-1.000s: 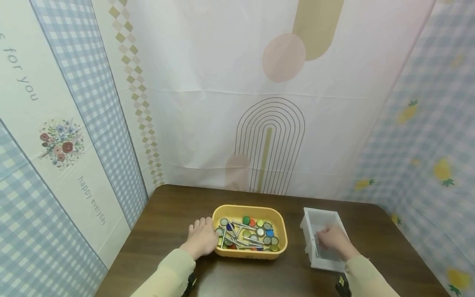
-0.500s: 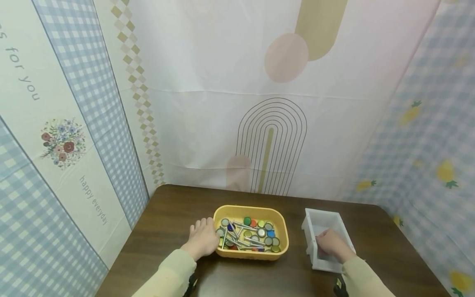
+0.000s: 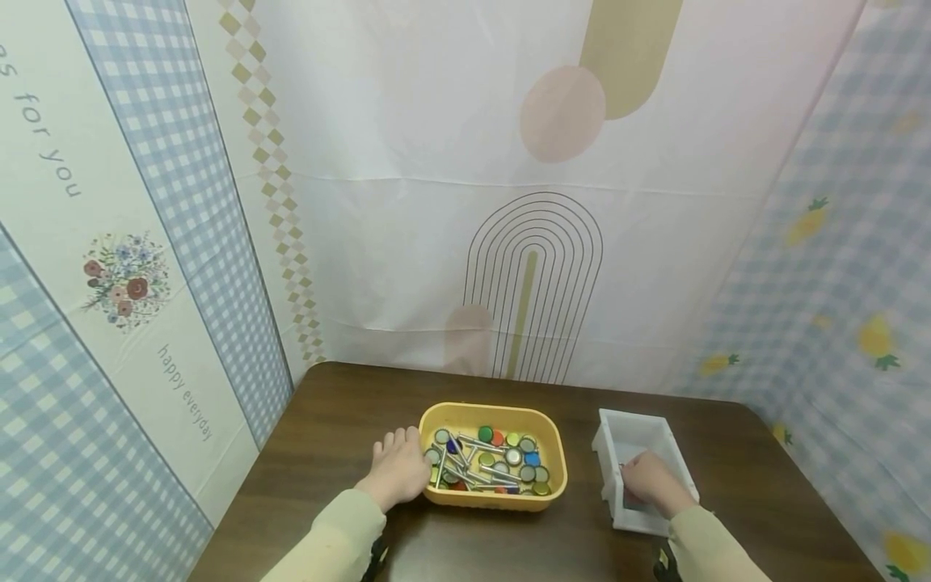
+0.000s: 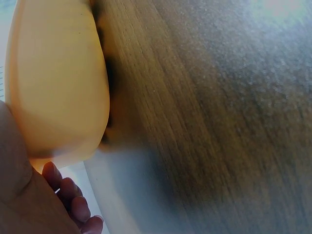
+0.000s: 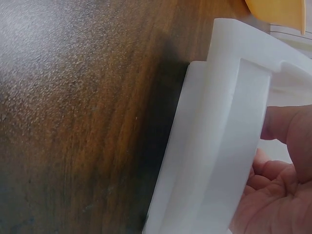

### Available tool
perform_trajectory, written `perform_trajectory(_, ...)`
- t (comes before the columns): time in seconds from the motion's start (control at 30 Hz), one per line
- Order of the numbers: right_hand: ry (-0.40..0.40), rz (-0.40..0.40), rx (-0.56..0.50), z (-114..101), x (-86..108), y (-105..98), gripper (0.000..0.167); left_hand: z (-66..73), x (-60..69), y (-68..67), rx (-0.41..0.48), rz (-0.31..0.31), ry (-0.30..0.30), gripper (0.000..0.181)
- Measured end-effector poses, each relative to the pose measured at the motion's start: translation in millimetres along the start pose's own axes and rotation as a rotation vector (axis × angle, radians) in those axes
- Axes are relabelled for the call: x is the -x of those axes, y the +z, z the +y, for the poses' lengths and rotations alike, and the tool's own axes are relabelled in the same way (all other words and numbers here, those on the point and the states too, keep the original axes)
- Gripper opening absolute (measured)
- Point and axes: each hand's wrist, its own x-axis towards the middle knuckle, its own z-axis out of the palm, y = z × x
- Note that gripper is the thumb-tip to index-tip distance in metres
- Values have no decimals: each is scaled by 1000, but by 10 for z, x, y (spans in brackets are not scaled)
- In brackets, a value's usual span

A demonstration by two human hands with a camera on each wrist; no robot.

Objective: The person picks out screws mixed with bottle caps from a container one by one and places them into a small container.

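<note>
The white bin (image 3: pixel 643 428) stands at the frame's lower right, the right hand (image 3: pixel 650 478) reaching inside, fingers bent; whether they pinch anything, I cannot tell. At lower centre, the left hand (image 3: pixel 396 469) touches the left end of the yellow tub (image 3: pixel 494 500), its grip unclear. Bolts (image 3: pixel 500 474) and bottle caps (image 3: pixel 486 435) fill it.

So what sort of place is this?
Probably a makeshift tabletop workspace, judging by the dark brown wood-look table, the white patterned cloth backdrop behind it, and the yellow rectangular plastic tub of multicoloured round caps.
</note>
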Motion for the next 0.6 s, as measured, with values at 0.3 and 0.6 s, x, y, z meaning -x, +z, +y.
perform_trajectory(0.3,-30,36,53,-31,-3,-128,31,17,9,-9,-5,-12,-4,25)
perform_trajectory(0.6,-67,86,-100,-428,50,-404,28,5,-7,2,-7,-4,-3,23)
